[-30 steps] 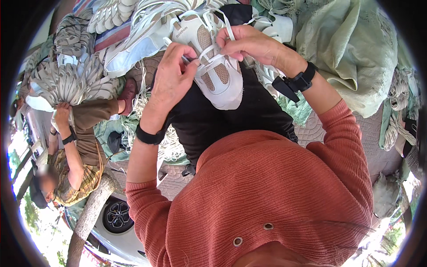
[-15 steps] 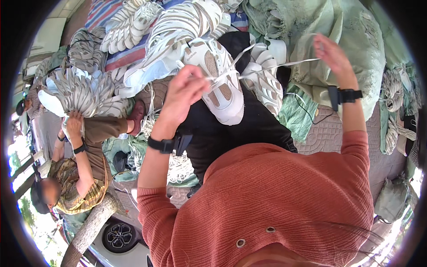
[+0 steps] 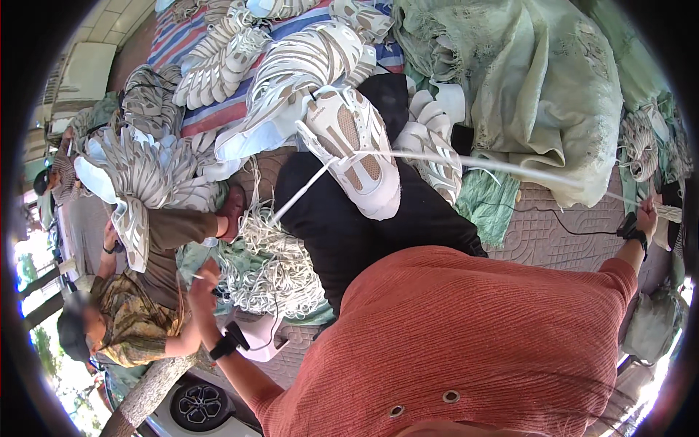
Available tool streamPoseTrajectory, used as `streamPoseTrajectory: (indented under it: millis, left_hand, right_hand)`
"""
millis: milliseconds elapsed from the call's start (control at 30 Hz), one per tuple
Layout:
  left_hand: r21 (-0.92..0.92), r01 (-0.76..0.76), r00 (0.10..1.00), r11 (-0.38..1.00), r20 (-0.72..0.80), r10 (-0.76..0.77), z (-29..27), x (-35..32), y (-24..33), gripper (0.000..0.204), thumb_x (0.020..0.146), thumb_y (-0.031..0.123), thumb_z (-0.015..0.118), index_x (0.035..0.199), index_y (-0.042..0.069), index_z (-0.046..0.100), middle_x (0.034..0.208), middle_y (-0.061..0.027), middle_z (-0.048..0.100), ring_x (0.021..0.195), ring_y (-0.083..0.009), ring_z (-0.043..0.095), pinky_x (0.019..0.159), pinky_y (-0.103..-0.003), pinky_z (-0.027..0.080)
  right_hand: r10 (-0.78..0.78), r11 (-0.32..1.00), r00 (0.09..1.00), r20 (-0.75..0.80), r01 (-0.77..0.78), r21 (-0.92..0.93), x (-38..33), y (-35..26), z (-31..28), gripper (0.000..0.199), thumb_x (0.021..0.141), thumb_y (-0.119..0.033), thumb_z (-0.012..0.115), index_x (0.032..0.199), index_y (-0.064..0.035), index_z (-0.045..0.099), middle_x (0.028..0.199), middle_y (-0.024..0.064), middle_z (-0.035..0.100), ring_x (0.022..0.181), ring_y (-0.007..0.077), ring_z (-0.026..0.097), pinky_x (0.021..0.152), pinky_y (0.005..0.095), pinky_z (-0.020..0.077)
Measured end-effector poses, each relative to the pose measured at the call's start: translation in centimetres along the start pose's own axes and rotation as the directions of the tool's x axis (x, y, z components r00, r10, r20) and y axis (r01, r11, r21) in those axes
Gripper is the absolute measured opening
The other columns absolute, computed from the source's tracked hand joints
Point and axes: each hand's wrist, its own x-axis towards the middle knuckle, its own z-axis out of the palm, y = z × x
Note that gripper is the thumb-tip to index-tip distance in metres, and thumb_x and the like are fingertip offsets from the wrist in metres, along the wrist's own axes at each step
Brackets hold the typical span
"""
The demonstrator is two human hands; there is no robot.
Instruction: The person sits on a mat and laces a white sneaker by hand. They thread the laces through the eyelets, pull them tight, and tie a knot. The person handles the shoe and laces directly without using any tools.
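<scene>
A white and tan sneaker upper (image 3: 373, 191) lies across my black-trousered thighs, its toe toward me. From its eyelets a white shoelace (image 3: 510, 167) runs out to both sides, pulled taut. Far out to the right, my right hand (image 3: 646, 216) is closed on one end of the lace. My left hand (image 3: 204, 286) is low on the left, fingers closed, a bit of white lace showing at them. The middle of the left strand fades over a pile of loose white laces (image 3: 284, 269).
Fanned stacks of sneaker uppers (image 3: 309, 62) cover a striped sheet ahead. At left, a seated person (image 3: 142, 320) holds an upper (image 3: 131, 229), close to my left arm. A pale woven sack (image 3: 542, 95) stands at the right; a pink stool (image 3: 255, 335) is beside my left arm.
Both my hands have moved far apart and toward me, the left to the lower left, the right to the far right. The lace has drawn out long. The other person's upper has been lifted and turned.
</scene>
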Motion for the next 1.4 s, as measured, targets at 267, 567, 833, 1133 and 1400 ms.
streamPoseTrajectory:
  millis: [267, 567, 833, 1133, 1400]
  left_hand:
    - [0.351, -0.628, 0.771, 0.695, 0.152, 0.619, 18.9, 5.6, 20.6, 0.014, 0.091, 0.013, 0.065, 0.094, 0.000, 0.063, 0.083, -0.0146, 0.064, 0.073, -0.0316, 0.061, 0.069, -0.034, 0.049]
    - [0.518, -0.777, 0.595, 0.357, 0.419, 0.686, 31.5, 8.2, 27.3, 0.024, 0.070, 0.013, 0.077, 0.088, 0.011, 0.061, 0.097, -0.0081, 0.054, 0.098, -0.0277, 0.055, 0.082, -0.042, 0.037]
    - [0.393, -0.841, 0.540, 0.371, 0.586, 0.604, 31.0, 8.1, 27.1, 0.021, 0.070, 0.011, 0.077, 0.089, 0.013, 0.068, 0.098, -0.0059, 0.043, 0.101, -0.0257, 0.047, 0.084, -0.040, 0.033]
    - [0.288, -0.846, 0.526, 0.449, 0.593, 0.609, 31.0, 9.6, 26.4, 0.016, 0.072, 0.007, 0.074, 0.086, 0.015, 0.074, 0.094, -0.0042, 0.042, 0.098, -0.0241, 0.046, 0.087, -0.040, 0.031]
    - [0.419, -0.875, 0.470, 0.241, 0.621, 0.628, 32.3, 7.8, 26.8, 0.017, 0.070, 0.002, 0.069, 0.086, 0.008, 0.064, 0.100, -0.0066, 0.050, 0.102, -0.0284, 0.046, 0.089, -0.043, 0.031]
  right_hand:
    - [0.072, 0.798, 0.609, 0.790, 0.440, -0.412, -21.0, 19.3, 23.9, 0.037, 0.093, -0.012, 0.052, 0.128, -0.0063, 0.059, 0.102, -0.0018, 0.059, 0.085, 0.0068, 0.050, 0.078, 0.0227, 0.0426]
    - [0.300, 0.892, 0.013, 0.954, 0.350, -0.286, -45.5, 31.5, 40.5, 0.020, 0.093, -0.024, 0.060, 0.090, -0.0072, 0.070, 0.070, 0.0020, 0.066, 0.064, 0.0071, 0.061, 0.064, 0.0263, 0.0493]
    - [0.462, 0.877, -0.052, 0.885, 0.177, -0.447, -45.9, 29.2, 37.4, 0.020, 0.097, -0.022, 0.057, 0.095, -0.0081, 0.071, 0.069, -0.0016, 0.064, 0.053, 0.0038, 0.052, 0.054, 0.0223, 0.0426]
    - [0.367, 0.871, 0.001, 0.930, 0.351, -0.344, -44.7, 29.9, 37.6, 0.016, 0.096, -0.016, 0.059, 0.095, -0.0024, 0.069, 0.075, 0.0008, 0.067, 0.065, 0.0081, 0.058, 0.060, 0.0274, 0.0483]
    - [0.068, 0.772, -0.001, 0.998, 0.634, -0.052, -45.9, 30.5, 37.7, 0.012, 0.083, -0.017, 0.062, 0.086, -0.0089, 0.070, 0.073, 0.0099, 0.066, 0.065, 0.0242, 0.063, 0.064, 0.0375, 0.0453]
